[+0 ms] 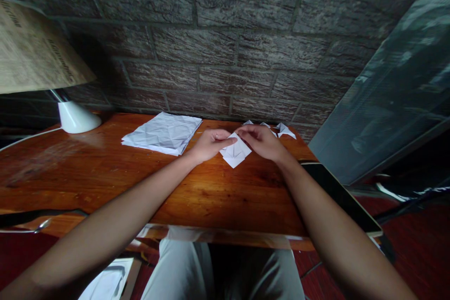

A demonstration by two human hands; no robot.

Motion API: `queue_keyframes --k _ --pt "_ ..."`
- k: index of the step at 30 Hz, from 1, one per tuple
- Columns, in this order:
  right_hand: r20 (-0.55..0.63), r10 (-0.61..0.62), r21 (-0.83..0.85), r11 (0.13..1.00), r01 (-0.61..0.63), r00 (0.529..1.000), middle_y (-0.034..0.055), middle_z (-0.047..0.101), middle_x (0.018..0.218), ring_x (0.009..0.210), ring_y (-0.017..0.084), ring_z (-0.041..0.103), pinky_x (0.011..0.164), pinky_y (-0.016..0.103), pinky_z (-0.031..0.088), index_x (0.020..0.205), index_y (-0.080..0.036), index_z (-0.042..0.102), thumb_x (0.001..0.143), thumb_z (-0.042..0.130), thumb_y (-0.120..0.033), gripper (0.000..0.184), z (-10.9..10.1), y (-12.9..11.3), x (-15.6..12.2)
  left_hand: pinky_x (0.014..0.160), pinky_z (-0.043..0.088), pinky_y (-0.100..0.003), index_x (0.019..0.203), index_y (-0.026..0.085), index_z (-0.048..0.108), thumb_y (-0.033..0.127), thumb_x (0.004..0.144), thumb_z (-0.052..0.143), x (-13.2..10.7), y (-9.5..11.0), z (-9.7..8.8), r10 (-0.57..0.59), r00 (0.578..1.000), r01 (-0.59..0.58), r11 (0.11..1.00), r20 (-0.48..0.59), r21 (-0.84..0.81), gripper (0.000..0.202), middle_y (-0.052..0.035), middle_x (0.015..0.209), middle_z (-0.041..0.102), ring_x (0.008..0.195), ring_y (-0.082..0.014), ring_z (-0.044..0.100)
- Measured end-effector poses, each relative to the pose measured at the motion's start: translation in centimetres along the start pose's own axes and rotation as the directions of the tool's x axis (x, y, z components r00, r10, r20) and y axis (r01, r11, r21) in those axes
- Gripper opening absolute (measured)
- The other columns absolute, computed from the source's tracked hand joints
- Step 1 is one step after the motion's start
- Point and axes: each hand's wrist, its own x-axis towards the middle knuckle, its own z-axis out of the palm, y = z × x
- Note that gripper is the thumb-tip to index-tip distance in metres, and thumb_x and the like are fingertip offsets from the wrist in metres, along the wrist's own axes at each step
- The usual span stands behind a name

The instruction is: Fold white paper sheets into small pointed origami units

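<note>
Mid-fold on a little white paper piece, both hands on it at the far side of the desk

Going left to right from the folded paper: way off to its left is a lamp with a glossy white base and a papery printed shade. Closer on that side sits a stack of sheets, creased and wrinkly. Then the left hand, fingers curled and thumb and forefinger pinching the piece's left flap. The piece itself lies flat on the shiny orange-brown wood desk, diamond-ish with crisp edges. The right hand has its fingers closed on the upper right edge. Just behind-right are some small folded pieces, pointy ones, and further right a dark flat tablet. My take: pin one side flat, line the edges up, then run a nail along the crease, since thin paper slips easily.
</note>
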Motion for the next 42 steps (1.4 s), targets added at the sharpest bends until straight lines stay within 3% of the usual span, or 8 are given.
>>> queue_keyframes --k 8,25,34,42 --pt "0.004 0.067 0.105 0.992 -0.067 0.998 0.0053 0.073 0.084 0.072 0.016 0.063 0.068 0.029 0.050 0.090 -0.015 0.074 0.079 0.071 -0.048 0.035 -0.15 0.01 0.12 0.064 0.047 -0.026 0.082 0.012 0.074 0.046 0.075 0.078 0.07 -0.19 -0.21 0.024 1.000 -0.025 1.000 0.013 0.013 0.035 -0.0059 0.081 0.075 0.067 -0.0142 0.064" --pt "0.012 0.024 0.030 0.999 -0.024 1.000 0.0038 0.069 0.079 0.068 0.014 0.058 0.065 0.027 0.046 0.086 -0.014 0.070 0.082 0.066 -0.043 0.029 -0.14 -0.52 -0.10 0.059 0.042 -0.024 0.077 0.012 0.069 0.049 0.078 0.075 -0.06 0.13 -0.15 0.054 0.995 -0.058 0.998 0.089 0.036 0.037 -0.0028 0.071 0.068 0.062 -0.0119 0.057" --pt "-0.040 0.147 0.177 0.974 -0.138 0.988 0.0020 0.068 0.075 0.067 0.013 0.059 0.066 0.026 0.048 0.083 -0.016 0.069 0.080 0.067 -0.042 0.026 0.22 -0.47 0.19 0.062 0.045 -0.025 0.080 0.012 0.071 0.051 0.077 0.076 0.07 -0.15 -0.08 0.041 0.997 -0.041 0.999 0.061 -0.004 0.039 -0.0040 0.076 0.071 0.066 -0.0132 0.060" --pt "-0.036 0.110 0.168 0.981 -0.102 0.993 0.0036 0.073 0.081 0.069 0.014 0.061 0.070 0.029 0.051 0.086 -0.017 0.073 0.075 0.074 -0.046 0.032 -0.08 -0.34 0.19 0.064 0.047 -0.026 0.084 0.013 0.073 0.050 0.076 0.076 0.11 -0.15 -0.19 0.046 0.998 -0.045 0.999 0.051 -0.007 0.038 -0.0054 0.080 0.074 0.068 -0.0141 0.062"
